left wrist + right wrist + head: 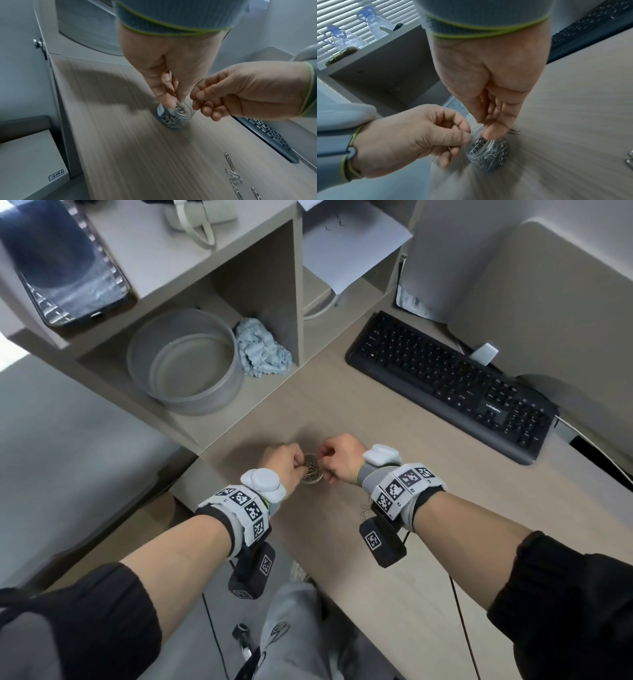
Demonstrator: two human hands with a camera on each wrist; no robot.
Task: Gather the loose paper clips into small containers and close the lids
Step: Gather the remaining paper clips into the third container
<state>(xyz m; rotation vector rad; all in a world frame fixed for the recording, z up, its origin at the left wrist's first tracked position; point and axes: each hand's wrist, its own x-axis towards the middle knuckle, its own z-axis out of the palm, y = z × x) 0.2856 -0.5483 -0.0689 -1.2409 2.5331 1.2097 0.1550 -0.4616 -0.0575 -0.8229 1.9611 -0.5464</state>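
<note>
A small clear jar (312, 473) (176, 117) (488, 152), nearly full of silver paper clips, stands open on the wooden desk (394, 542). Both hands meet over its mouth. My left hand (301, 465) (173, 101) (467, 136) pinches clips at the jar's rim with bunched fingertips. My right hand (323, 463) (197, 94) (486, 129) pinches clips there too, its other fingers curled. Loose clips (229, 160) (515, 131) lie on the desk to the right of the jar and nearer me. No lid shows.
A black keyboard (452, 385) lies at the back right. Behind the jar, a shelf unit (191, 282) holds a round grey tin (185, 361), a crumpled blue cloth (262, 347) and a phone (65, 268). The desk's left edge runs close beside my left wrist.
</note>
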